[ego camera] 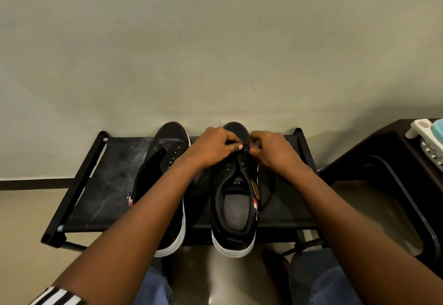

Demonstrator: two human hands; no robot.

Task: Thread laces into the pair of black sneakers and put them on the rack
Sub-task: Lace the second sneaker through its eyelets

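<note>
Both hands curled at top eyelets of R sneaker on rack: L hand & R hand pinch lace; L sneaker just left of L fingers, unlaced

- The tongue label inside the right-hand sneaker, which stands near the right edge of the rack, shows a white "S" with smaller letters above it, too blurred to read.
- A round gold badge on that sneaker's right side bears marks too small to make out.
- No other text can be read.
</note>
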